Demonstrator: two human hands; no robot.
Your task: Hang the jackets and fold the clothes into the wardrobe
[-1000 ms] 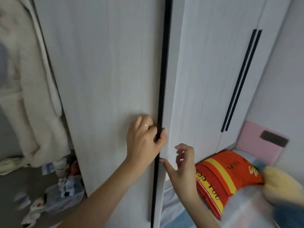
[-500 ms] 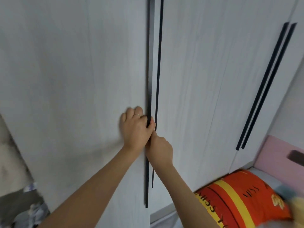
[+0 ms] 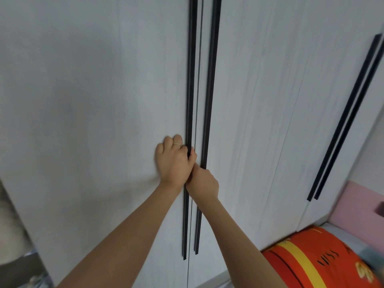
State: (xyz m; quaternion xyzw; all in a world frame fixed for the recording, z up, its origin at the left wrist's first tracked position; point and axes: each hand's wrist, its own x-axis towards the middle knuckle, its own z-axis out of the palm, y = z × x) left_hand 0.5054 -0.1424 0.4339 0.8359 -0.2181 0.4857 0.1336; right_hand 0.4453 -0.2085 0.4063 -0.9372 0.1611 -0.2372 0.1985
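- Forearms are extending from the bottom edge of the head view, converging on the middle of the wardrobe (image 3: pixel 104 100).
- The left hand (image 3: pixel 176 161), wearing a thin ring (image 3: pixel 176 144), is curling its fingers round the left handle (image 3: pixel 191 80), a long black vertical strip.
- The right hand (image 3: pixel 204 183) is sitting just below and touching the left, its fingers wrapping the right handle (image 3: pixel 210 80); the fingertips themselves are hiding behind the hand.
- The two pale wood-grain doors are meeting at a thin seam between the handles.
- Further right, a second pair of handles (image 3: pixel 349 117) is running down another pair of doors.
- An orange pillow (image 3: pixel 311 265) with a yellow stripe is lying at the wardrobe's foot, beside a pink headboard (image 3: pixel 357 204).
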